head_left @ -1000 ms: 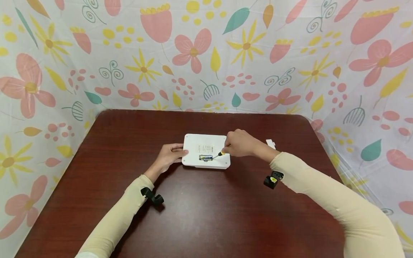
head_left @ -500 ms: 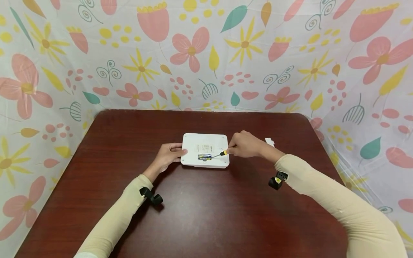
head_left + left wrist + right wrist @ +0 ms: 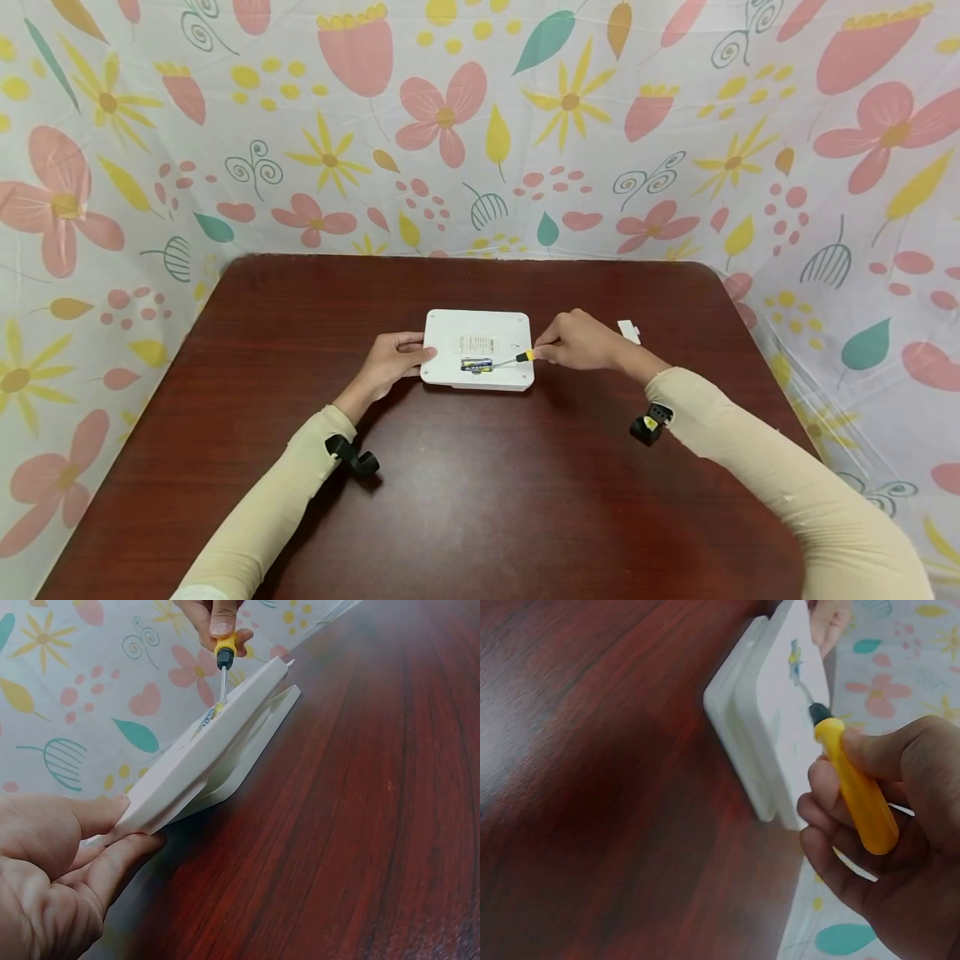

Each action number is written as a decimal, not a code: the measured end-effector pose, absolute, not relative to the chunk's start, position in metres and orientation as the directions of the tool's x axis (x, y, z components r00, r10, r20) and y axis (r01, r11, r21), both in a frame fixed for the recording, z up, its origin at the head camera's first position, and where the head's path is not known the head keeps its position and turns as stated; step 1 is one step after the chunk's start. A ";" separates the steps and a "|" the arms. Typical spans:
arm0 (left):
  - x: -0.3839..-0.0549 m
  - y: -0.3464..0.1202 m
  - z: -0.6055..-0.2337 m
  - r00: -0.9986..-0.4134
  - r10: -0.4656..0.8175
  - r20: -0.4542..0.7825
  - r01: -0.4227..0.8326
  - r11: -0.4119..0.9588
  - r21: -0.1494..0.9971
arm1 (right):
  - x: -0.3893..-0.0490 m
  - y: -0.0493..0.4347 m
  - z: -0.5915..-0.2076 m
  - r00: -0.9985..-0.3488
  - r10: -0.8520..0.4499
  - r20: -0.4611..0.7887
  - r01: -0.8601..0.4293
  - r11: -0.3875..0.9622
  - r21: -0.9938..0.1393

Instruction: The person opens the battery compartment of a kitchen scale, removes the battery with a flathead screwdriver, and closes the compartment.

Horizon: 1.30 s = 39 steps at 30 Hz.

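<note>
My left hand grips the left edge of a white flat battery-powered device, thumb on top and fingers beneath, as the left wrist view shows. The device lies back side up, with a printed label and an uncovered battery compartment holding blue-and-yellow batteries; how many is hard to tell. My right hand holds a screwdriver by its yellow handle, thumb along it and fingers curled round. Its thin metal shaft slants down to the right end of the batteries, where the tip seems to touch.
A small white battery cover lies on the dark red-brown table, just beyond my right wrist. A flower-printed curtain surrounds the table's back and sides. Each forearm bears a black wrist mount.
My right hand has moved a little to the right, and the screwdriver lies flatter with more of its shaft in sight. The left hand keeps its grip on the device.
</note>
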<state>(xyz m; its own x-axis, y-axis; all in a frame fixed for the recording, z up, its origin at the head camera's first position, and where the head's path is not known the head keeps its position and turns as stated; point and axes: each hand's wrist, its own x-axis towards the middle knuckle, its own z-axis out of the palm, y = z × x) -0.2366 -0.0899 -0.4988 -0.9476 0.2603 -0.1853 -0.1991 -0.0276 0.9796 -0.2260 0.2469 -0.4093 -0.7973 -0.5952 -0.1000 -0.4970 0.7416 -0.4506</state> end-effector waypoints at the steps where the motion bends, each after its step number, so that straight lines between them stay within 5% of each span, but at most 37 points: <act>1: -0.236 -0.090 -0.499 -0.947 0.260 -0.186 -0.200 -0.028 0.979 | -0.226 0.249 -0.412 -0.799 -0.595 -0.093 -0.497 0.738 -0.456; 20: -0.237 -0.090 -0.499 -0.948 0.260 -0.185 -0.203 -0.044 0.978 | -0.232 0.266 -0.449 -0.797 -0.604 -0.014 -0.517 0.695 -0.499; 39: -0.236 -0.091 -0.498 -0.948 0.243 -0.207 -0.222 -0.036 0.974 | -0.232 0.279 -0.440 -0.819 -0.573 0.025 -0.470 0.646 -0.601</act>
<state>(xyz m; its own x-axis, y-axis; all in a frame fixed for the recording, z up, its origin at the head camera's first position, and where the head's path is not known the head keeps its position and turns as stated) -0.2360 -0.0908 -0.4979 -0.9477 0.2428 -0.2074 -0.2224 -0.0357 0.9743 -0.2316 0.2785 -0.4404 -0.8193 -0.5728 0.0246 -0.4700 0.6464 -0.6010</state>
